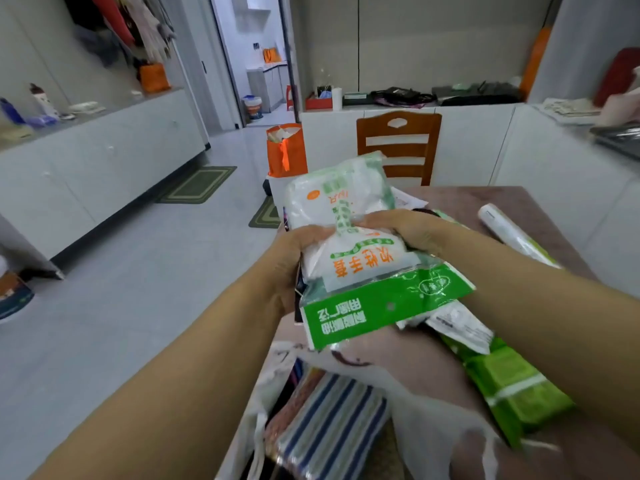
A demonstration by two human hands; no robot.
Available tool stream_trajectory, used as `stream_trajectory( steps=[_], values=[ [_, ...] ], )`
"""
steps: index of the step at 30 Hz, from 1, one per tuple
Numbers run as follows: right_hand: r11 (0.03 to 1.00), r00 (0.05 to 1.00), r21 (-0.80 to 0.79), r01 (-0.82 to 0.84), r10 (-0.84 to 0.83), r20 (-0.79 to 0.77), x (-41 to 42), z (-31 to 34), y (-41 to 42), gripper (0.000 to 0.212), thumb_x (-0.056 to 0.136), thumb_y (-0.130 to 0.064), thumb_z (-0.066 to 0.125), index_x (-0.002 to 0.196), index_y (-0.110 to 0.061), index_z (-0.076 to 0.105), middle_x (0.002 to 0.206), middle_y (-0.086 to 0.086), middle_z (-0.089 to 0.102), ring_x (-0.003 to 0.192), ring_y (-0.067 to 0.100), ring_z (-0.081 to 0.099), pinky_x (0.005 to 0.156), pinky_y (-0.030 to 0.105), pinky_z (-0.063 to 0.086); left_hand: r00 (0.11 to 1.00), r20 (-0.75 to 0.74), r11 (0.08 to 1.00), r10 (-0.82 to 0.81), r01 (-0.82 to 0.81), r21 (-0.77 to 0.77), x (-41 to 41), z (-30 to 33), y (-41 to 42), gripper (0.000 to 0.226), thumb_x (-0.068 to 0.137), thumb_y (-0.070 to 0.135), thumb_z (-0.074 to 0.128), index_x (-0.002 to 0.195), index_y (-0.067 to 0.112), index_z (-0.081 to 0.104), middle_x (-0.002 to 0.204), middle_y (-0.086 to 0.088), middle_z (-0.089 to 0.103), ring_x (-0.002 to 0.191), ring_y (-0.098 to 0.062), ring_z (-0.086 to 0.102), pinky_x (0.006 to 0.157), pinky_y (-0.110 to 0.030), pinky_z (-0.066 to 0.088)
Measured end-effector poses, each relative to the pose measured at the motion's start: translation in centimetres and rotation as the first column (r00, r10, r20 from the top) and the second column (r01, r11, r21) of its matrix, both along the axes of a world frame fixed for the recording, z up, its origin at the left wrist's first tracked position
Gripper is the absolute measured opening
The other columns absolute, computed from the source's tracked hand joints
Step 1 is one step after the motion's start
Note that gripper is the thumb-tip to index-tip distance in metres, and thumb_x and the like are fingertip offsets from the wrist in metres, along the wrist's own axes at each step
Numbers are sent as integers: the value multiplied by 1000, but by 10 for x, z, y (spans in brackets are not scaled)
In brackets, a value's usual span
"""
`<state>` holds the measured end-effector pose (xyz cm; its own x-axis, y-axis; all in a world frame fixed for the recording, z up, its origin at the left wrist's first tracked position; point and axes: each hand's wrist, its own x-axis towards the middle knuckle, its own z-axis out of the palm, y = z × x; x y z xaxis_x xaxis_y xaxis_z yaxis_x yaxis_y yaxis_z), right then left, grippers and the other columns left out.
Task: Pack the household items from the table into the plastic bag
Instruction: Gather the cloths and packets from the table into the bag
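Above the surface [512, 209], at the head view's centre, the left hand [294, 258] and right hand [405, 230] hold a bundle of glove packets [349, 244], fingers curled round its sides. At six o'clock below lies the plastic bag [426, 403], its mouth open, striped cloths [332, 424] inside. A green pack [512, 386] waits at four o'clock. Judging by this, loading is under way; next the bundle must be lowered into the mouth.
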<state>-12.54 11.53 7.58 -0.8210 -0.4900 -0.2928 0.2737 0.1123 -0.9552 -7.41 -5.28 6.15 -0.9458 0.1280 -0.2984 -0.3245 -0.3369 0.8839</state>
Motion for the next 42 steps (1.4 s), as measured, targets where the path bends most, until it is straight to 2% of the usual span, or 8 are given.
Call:
stream_trajectory(
  steps=[5, 13, 18, 22, 27, 32, 36, 42],
  values=[
    [996, 996, 23, 86, -86, -1, 59, -15, 7, 16, 98, -11, 44, 90, -4, 56, 46, 3, 66, 36, 10, 61, 34, 20, 49, 988, 28, 979, -150, 153, -137, 42, -8, -22, 55, 90, 35, 60, 138, 15, 46, 124, -20, 64, 100, -35, 69, 74, -49, 58],
    [993, 981, 68, 96, -106, 164, 136, -44, 28, 20, 98, -13, 43, 91, -3, 58, 50, 7, 67, 35, 14, 62, 32, 21, 47, 916, 397, 711, -60, 319, -627, 121, -37, -72, 77, 93, 63, 33, 80, -4, 69, 91, -26, 71, 85, -36, 70, 90, -46, 55],
    [991, 964, 134, 16, -51, 259, 159, -64, 19, 20, 96, -16, 49, 87, -2, 60, 55, 10, 70, 40, 17, 65, 36, 22, 51, 942, 323, 610, 94, 202, -766, 142, -67, -52, 68, 92, 66, 29, 134, 19, 53, 125, -10, 59, 112, -30, 54, 95, -35, 41],
    [985, 971, 169, -42, 0, 241, 166, -67, 10, 18, 95, -17, 52, 84, -6, 61, 54, 3, 69, 40, 12, 64, 40, 18, 51, 956, 175, 885, 234, -135, -445, 137, -81, -47, 58, 98, 54, 32, 113, 9, 66, 114, -5, 61, 107, -22, 58, 84, -32, 44],
    [980, 956, 134, -147, 105, 275, 167, -68, -6, 23, 97, -14, 47, 81, -7, 61, 53, -1, 69, 41, 7, 63, 45, 15, 51, 907, 124, 896, 402, -362, -259, 128, -64, -84, 51, 94, 54, 42, 89, 10, 67, 94, -11, 62, 62, -23, 57, 62, -30, 43],
    [945, 901, 121, -303, 243, 360, 158, -80, -47, 25, 100, -15, 42, 84, -8, 61, 58, -2, 71, 45, 5, 65, 51, 16, 53, 976, 135, 969, 171, -143, -199, 141, -6, -114, 66, 92, 63, 33, 111, 7, 62, 96, -18, 68, 36, -9, 40, 36, -17, 35],
    [955, 900, 102, -278, 222, 376, 135, -85, -80, 22, 100, -11, 42, 85, -7, 58, 58, 1, 72, 48, 9, 67, 52, 20, 55, 995, 93, 975, 46, -25, -220, 155, 9, -120, 65, 92, 60, 33, 108, 6, 67, 73, -15, 66, 61, -21, 60, 59, -32, 52],
    [936, 948, 254, -242, 173, 267, 106, -78, -102, 20, 98, -20, 49, 88, -5, 58, 60, 2, 72, 51, 11, 67, 57, 25, 55, 998, 54, 993, 19, -13, -114, 166, 6, -122, 62, 91, 55, 38, 117, 4, 63, 82, -16, 68, 43, -15, 45, 36, -20, 39]
  ],
)
